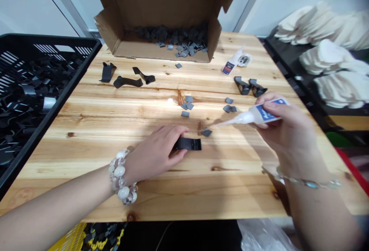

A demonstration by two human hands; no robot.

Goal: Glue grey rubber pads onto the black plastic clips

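My left hand (158,149) is closed on a black curved plastic part (188,143), whose squared end points right, low over the wooden table. In my right hand (284,122) is a white glue bottle (259,113) with a blue label, tilted so that its long thin nozzle points left. The nozzle tip is close to a small dark grey pad (206,132); I cannot tell whether they touch. Several more grey pads (188,105) lie just beyond my left hand, and a further few grey pads (227,108) sit near the bottle.
A cardboard box (127,51) with many pads stands at the back. Black curved parts (128,82) lie at left, two more (249,86) at right. A second glue bottle (230,64) lies near a tape roll (244,60). A black crate (95,45) borders the table's left.
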